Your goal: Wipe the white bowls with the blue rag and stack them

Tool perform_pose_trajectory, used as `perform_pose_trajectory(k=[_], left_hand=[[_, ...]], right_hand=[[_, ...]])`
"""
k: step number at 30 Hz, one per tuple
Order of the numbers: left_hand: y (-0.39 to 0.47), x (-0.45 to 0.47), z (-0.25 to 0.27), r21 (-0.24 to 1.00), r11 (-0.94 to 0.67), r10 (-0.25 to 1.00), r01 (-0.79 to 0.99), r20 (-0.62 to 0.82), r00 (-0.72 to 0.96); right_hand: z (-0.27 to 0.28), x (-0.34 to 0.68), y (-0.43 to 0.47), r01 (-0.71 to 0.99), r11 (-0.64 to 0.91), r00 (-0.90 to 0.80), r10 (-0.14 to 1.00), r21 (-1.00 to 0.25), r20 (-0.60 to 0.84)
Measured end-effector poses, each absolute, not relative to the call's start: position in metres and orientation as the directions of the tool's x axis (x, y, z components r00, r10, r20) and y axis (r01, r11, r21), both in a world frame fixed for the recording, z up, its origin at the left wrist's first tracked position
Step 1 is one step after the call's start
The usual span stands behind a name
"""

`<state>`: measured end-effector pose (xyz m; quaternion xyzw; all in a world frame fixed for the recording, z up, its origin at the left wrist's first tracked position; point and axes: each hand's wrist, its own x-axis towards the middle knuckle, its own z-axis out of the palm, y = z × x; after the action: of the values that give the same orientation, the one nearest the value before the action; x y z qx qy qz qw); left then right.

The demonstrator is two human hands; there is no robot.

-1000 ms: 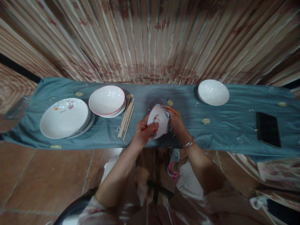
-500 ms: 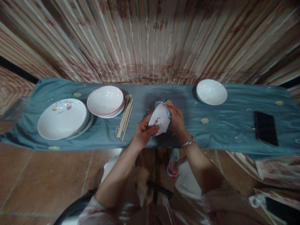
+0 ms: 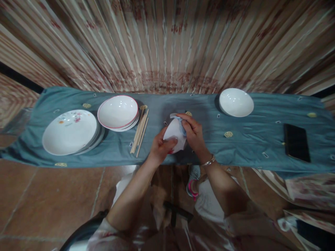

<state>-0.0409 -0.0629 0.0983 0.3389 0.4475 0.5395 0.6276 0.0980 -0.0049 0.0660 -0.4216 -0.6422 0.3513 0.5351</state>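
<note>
A white bowl (image 3: 173,134) with a bit of red pattern is held tilted above the middle of the table. My left hand (image 3: 162,145) grips it from the left, thumb laid across its outer side. On the other side my right hand (image 3: 193,134) is closed on a light blue cloth (image 3: 180,122), pressing it over the rim. The bowl's inside and part of the cloth are hidden by the fingers. Just left of my left hand several wooden chopsticks (image 3: 140,134) lie on the tablecloth.
A teal cloth covers the narrow table (image 3: 251,150). On the left stand stacked flowered plates (image 3: 69,134) and red-rimmed bowls (image 3: 117,112). A white bowl (image 3: 237,103) sits at the back right, and a black phone (image 3: 297,143) lies far right. A pleated curtain (image 3: 167,45) hangs behind.
The bowl has turned in my left hand, so its flower pattern is now mostly out of sight. My right hand has shifted the cloth along the rim, slightly leftward.
</note>
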Motion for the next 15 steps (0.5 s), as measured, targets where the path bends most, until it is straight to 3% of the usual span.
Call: perform_pose_trajectory(k=[15], left_hand=[[-0.057, -0.044, 0.086, 0.944, 0.080, 0.986, -0.321, -0.123, -0.117]], right_hand=[[0.083, 0.093, -0.025, 0.279, 0.581, -0.290, 0.810, -0.765, 0.509]])
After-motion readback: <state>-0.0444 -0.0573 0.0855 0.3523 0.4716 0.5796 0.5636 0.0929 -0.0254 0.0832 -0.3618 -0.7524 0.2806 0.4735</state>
